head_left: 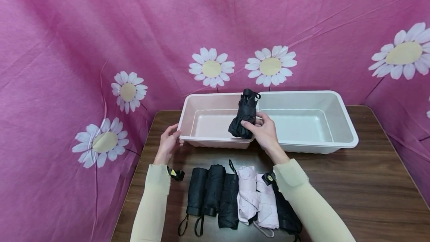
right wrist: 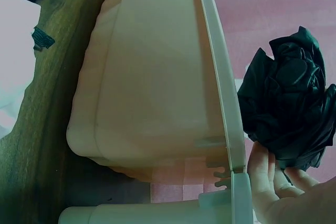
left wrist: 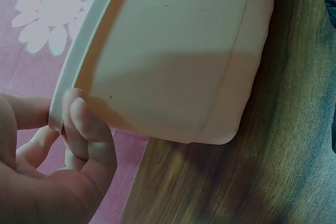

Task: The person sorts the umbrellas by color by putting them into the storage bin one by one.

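Note:
My right hand (head_left: 265,132) grips a folded black umbrella (head_left: 246,113) above the right end of the pink bin (head_left: 218,139). In the right wrist view the bunched end of that umbrella (right wrist: 289,98) faces the camera, just past the bin's rim. With thumb and fingers my left hand (head_left: 169,143) pinches the pink bin's front left corner; the left wrist view shows the fingers (left wrist: 89,124) around the rim (left wrist: 79,61). Nearer me lies a row of folded umbrellas: black ones (head_left: 197,191) at the left, two pale pink ones (head_left: 248,193) in the middle, and a black one (head_left: 285,212) partly under my right sleeve.
A white bin (head_left: 309,146) stands right against the pink one, their rims meeting. Both sit at the back of a brown wooden table (head_left: 369,182). Behind hangs a pink cloth (head_left: 168,29) with white daisies.

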{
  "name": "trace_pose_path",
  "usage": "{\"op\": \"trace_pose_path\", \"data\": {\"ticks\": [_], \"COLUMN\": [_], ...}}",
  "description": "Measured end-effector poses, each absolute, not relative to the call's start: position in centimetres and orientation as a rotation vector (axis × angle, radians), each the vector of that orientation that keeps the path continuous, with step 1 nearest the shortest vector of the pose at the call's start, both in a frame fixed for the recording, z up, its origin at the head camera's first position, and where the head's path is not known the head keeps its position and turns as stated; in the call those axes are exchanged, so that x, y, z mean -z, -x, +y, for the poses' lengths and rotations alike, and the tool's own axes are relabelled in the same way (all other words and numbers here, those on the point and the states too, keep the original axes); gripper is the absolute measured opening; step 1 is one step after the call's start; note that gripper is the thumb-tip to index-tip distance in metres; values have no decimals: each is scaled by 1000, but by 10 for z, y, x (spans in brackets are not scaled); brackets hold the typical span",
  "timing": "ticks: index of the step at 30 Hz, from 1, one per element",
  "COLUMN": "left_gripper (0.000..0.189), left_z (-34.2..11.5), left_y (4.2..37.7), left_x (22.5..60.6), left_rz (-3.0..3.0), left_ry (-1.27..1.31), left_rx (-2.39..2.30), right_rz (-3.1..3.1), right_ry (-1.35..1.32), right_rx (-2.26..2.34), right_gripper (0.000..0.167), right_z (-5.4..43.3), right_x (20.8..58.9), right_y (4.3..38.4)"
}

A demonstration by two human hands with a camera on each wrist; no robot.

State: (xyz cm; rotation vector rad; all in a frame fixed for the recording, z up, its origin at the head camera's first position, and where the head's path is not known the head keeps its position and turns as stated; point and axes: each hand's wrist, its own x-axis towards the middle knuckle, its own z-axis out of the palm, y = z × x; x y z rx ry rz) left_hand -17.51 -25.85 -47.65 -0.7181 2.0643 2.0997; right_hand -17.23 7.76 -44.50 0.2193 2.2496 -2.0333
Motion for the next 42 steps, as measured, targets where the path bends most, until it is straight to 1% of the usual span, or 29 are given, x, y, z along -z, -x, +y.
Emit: {"op": "trace_pose_path", "data": {"ticks": [4, 11, 22, 31, 36, 42], "left_gripper": [43, 43, 43, 44, 45, 44], "left_z": [-258, -257, -256, -256, -257, -257], "left_y": [175, 175, 174, 174, 174, 174], "left_x": [477, 477, 476, 475, 474, 475], "left_rz": [2052, 2046, 2030, 2022, 2043, 2055], "left_ry": [705, 701, 654, 675, 680, 670], "left_rx": [-2111, -2116, -2157, -2153, -2128, -2114], "right_rz": [2231, 2314, 2326, 2408, 2464, 2523], "right_ry": [-263, -316, -335, -347, -359, -344], "right_rx": [2028, 2005, 2006, 2045, 2036, 2031], "right_gripper": [67, 59, 53, 51, 53, 51], "right_z": [78, 88, 110, 133, 147, 160], "right_x": [443, 434, 425, 417, 411, 406], "right_y": [171, 167, 155, 145, 135, 122]}}
